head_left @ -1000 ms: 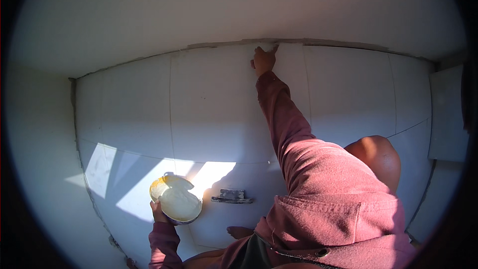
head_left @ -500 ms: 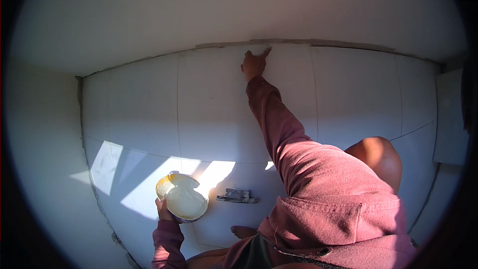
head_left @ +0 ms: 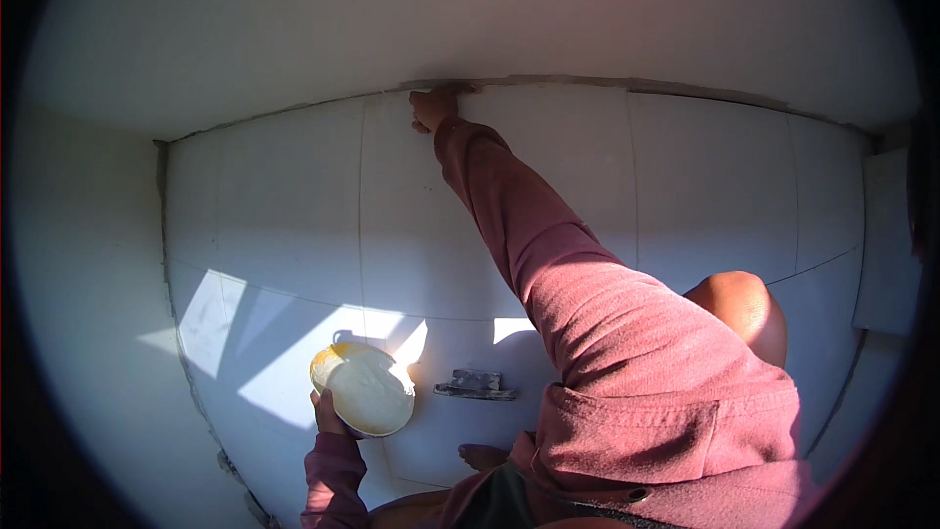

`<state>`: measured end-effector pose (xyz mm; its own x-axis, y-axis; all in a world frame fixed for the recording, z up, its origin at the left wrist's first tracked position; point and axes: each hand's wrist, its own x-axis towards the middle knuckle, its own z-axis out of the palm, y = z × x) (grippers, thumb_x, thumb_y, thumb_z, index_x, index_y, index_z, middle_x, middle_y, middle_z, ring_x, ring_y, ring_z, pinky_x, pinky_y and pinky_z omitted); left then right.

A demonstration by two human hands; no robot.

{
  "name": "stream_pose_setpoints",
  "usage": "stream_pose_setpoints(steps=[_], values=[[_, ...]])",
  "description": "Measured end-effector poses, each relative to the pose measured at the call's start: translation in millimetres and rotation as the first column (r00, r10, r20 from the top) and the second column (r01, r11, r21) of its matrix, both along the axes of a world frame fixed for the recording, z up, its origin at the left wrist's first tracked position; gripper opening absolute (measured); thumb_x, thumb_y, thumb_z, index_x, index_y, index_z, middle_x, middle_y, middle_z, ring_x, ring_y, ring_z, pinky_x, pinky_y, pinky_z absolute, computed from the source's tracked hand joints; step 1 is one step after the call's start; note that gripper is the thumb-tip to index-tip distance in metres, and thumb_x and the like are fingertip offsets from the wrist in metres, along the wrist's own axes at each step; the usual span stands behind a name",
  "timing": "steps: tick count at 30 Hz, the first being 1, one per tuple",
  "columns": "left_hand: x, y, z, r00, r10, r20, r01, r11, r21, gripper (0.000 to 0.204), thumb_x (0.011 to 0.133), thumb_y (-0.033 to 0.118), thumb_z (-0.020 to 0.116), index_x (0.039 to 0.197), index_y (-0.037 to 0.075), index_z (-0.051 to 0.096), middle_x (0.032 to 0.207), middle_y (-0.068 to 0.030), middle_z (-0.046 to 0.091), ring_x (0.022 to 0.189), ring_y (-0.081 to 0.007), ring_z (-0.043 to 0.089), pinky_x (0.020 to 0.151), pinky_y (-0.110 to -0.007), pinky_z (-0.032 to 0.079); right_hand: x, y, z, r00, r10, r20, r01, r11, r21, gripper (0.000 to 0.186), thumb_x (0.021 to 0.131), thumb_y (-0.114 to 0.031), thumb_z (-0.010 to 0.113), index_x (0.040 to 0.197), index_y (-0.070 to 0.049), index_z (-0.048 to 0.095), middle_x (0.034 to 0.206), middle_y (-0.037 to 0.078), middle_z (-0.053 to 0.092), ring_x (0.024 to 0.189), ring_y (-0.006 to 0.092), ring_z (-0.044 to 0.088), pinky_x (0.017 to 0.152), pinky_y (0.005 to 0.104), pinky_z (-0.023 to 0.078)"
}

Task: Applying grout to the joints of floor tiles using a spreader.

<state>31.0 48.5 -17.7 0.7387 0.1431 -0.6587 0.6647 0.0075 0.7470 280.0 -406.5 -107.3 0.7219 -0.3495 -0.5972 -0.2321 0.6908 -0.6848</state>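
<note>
My left hand (head_left: pixel 329 413) grips the lower left side of a tub (head_left: pixel 364 431) with a yellow inner rim. Pale, creamy paste (head_left: pixel 367 387) lies inside it, and its surface is uneven. Far ahead, my right hand (head_left: pixel 434 110) is against the joint (head_left: pixel 558 80) where the tiled floor meets the wall. Its fingers are curled in, and no tool shows in them. Grey-brown filler runs along part of that joint, to the right of the hand. On the floor right of the tub lies a trowel (head_left: pixel 476 385) smeared with dried material.
Large white tiles (head_left: pixel 499 206) cover the floor, with thin seams between them. Plain walls (head_left: pixel 88 294) close in at the left and far side. My bare knee (head_left: pixel 739 318) is at the right, and a foot (head_left: pixel 482 456) rests near the trowel. Sunlight patches cross the left floor.
My right hand has moved left along the wall joint, and its extended fingers have curled in. The tub is still in my left hand.
</note>
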Motion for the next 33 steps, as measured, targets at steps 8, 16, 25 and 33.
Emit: stream_pose_setpoints(steps=[8, 16, 25, 33], values=[[1.4, 0.9, 3.0, 0.996, -0.091, -0.001, 0.091, 0.994, 0.061, 0.057, 0.078, 0.034, 0.048, 0.122, 0.006, 0.026, 0.112, -0.0205, 0.046, 0.094, -0.0330, 0.054, 0.077, -0.045, 0.049, -33.8, 24.2, -18.7, 0.916, 0.393, 0.079, -0.327, 0.846, -0.421, 0.090, 0.075, -0.008, 0.054, 0.132, 0.003, -0.015, 0.062, 0.013, 0.054, 0.043, 0.0170, 0.049, 0.038, 0.0288, 0.044], [-2.2, -0.6, 1.8, 0.998, -0.055, 0.026, 0.053, 0.996, 0.068, 0.056, 0.077, 0.033, 0.048, 0.121, 0.006, 0.027, 0.112, -0.0199, 0.046, 0.095, -0.0327, 0.053, 0.078, -0.044, 0.049, -8.9, 14.1, -36.0, 0.966, -0.215, 0.146, 0.256, 0.890, -0.378, 0.078, 0.073, -0.008, 0.054, 0.134, 0.005, 0.006, 0.062, 0.012, 0.058, 0.051, 0.0238, 0.058, 0.056, 0.0346, 0.052], [-2.3, 0.3, 3.9, 0.998, -0.066, 0.018, 0.065, 0.996, 0.058, 0.052, 0.078, 0.030, 0.047, 0.120, 0.006, 0.028, 0.113, -0.0197, 0.045, 0.096, -0.0330, 0.053, 0.079, -0.044, 0.049, -10.3, 10.8, -38.7, 0.942, -0.328, 0.066, 0.332, 0.886, -0.324, 0.072, 0.078, -0.009, 0.051, 0.127, 0.013, 0.003, 0.066, 0.012, 0.054, 0.046, 0.0175, 0.053, 0.041, 0.0285, 0.046], [0.9, 13.2, -8.4, 0.997, -0.069, 0.021, 0.070, 0.997, -0.040, 0.050, 0.079, 0.031, 0.045, 0.119, 0.006, 0.030, 0.112, -0.0184, 0.047, 0.096, -0.0316, 0.053, 0.079, -0.044, 0.048, -24.7, 17.2, -29.7, 0.979, -0.148, -0.139, 0.032, 0.787, -0.616, 0.080, 0.080, -0.009, 0.047, 0.131, 0.007, -0.013, 0.062, 0.008, 0.049, 0.044, 0.0172, 0.050, 0.039, 0.0285, 0.045]])
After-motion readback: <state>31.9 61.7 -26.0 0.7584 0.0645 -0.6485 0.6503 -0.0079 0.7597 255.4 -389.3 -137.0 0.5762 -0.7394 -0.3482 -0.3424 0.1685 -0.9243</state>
